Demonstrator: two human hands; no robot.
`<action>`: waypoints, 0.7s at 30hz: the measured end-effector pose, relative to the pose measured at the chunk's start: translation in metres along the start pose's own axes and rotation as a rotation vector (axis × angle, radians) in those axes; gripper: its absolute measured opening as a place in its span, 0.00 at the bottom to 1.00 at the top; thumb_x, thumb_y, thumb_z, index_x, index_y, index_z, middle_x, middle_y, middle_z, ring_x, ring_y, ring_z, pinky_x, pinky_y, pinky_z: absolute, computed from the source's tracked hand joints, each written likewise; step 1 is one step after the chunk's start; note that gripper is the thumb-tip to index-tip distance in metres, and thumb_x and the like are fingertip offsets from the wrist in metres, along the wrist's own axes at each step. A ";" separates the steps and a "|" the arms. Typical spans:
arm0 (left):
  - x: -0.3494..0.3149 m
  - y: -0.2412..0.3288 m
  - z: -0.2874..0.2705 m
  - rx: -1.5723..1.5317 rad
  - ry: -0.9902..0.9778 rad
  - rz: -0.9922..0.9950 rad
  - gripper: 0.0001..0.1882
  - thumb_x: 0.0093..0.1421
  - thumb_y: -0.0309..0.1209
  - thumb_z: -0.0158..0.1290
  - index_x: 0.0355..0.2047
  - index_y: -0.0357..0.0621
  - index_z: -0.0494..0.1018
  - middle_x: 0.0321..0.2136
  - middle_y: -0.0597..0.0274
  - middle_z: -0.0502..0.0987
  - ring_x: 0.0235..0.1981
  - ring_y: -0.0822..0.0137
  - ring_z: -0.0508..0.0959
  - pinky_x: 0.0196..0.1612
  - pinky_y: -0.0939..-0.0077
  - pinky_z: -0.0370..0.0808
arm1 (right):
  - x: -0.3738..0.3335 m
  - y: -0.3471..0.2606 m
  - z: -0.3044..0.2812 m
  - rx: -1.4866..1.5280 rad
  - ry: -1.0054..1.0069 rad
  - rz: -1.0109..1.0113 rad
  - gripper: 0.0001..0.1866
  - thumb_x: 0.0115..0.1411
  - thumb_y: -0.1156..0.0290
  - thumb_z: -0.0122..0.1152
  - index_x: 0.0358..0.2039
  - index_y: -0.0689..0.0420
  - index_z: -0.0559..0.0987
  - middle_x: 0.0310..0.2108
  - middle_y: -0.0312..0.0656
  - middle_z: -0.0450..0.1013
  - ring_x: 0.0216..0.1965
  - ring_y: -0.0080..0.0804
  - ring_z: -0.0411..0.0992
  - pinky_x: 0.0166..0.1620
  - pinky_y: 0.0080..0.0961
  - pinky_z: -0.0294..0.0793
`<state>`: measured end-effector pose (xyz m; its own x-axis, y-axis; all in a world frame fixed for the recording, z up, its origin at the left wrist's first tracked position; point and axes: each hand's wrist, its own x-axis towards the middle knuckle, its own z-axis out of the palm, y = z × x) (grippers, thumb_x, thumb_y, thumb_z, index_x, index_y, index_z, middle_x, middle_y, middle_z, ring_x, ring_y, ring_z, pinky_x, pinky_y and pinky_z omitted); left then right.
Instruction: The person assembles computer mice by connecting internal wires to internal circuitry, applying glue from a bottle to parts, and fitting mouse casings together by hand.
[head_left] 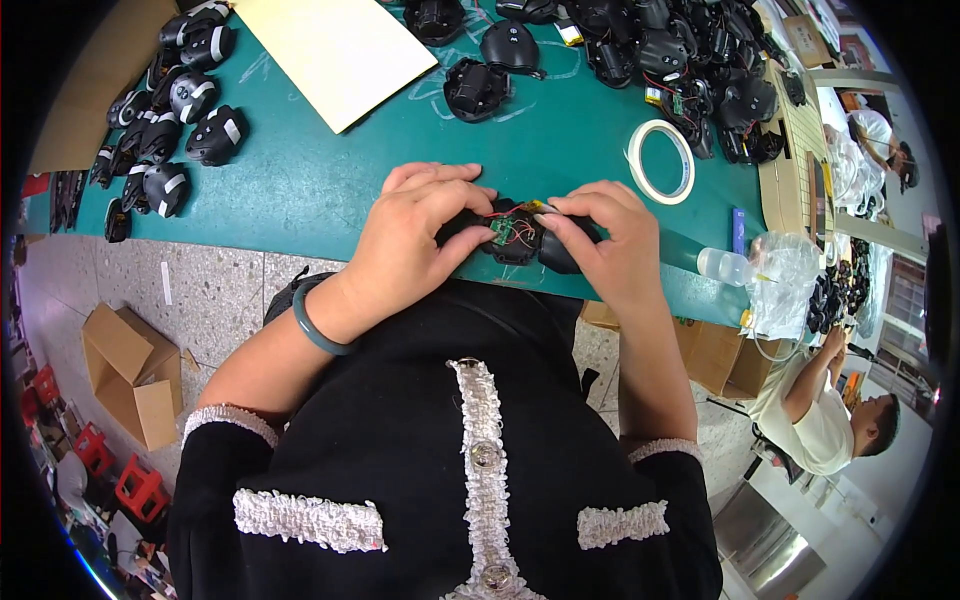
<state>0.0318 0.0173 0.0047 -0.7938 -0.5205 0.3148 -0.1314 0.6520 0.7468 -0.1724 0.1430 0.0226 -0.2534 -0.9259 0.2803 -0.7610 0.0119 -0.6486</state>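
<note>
2 bare hands meet at the near edge of the green table (pixel 300 190) over an opened black plastic housing (pixel 515 254): the left hand (pixel 420 230) grips its left side, thumb by the green circuit board (pixel 501 233), seemingly to steady it. The right hand (pixel 615 240) appears to pinch a small yellow-ended part (pixel 537 205) between closed fingers, likely for fine control beside the red wires (pixel 524 231), while a tape roll (pixel 687 165) lies beyond, perhaps for easy reach.

Bright, even indoor light leaves a pale sheen on the counter (pixel 300 185); the centre is fairly crisp, while straight edges bend and soften toward a dark rim.
</note>
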 end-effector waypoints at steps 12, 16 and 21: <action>0.000 0.000 0.002 0.004 0.010 0.008 0.11 0.50 0.26 0.65 0.34 0.47 0.77 0.39 0.63 0.83 0.53 0.59 0.78 0.57 0.61 0.67 | 0.002 -0.008 0.000 -0.011 -0.055 -0.064 0.05 0.53 0.71 0.69 0.29 0.55 0.82 0.30 0.37 0.77 0.34 0.37 0.74 0.41 0.33 0.68; 0.000 -0.002 0.002 0.009 0.003 0.025 0.09 0.51 0.26 0.64 0.32 0.47 0.77 0.39 0.65 0.83 0.53 0.60 0.78 0.57 0.62 0.66 | 0.005 -0.010 0.001 -0.132 -0.046 -0.188 0.06 0.53 0.69 0.69 0.29 0.54 0.81 0.30 0.36 0.75 0.36 0.36 0.73 0.43 0.34 0.67; 0.000 -0.002 0.002 0.011 0.002 0.018 0.07 0.52 0.26 0.64 0.31 0.46 0.77 0.39 0.64 0.83 0.53 0.60 0.78 0.58 0.61 0.66 | 0.010 -0.012 0.002 -0.171 -0.043 -0.249 0.05 0.53 0.69 0.68 0.29 0.54 0.80 0.30 0.36 0.75 0.35 0.37 0.72 0.43 0.34 0.67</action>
<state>0.0306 0.0173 0.0021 -0.7951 -0.5094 0.3291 -0.1235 0.6673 0.7344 -0.1643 0.1323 0.0321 -0.0239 -0.9233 0.3832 -0.8868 -0.1574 -0.4345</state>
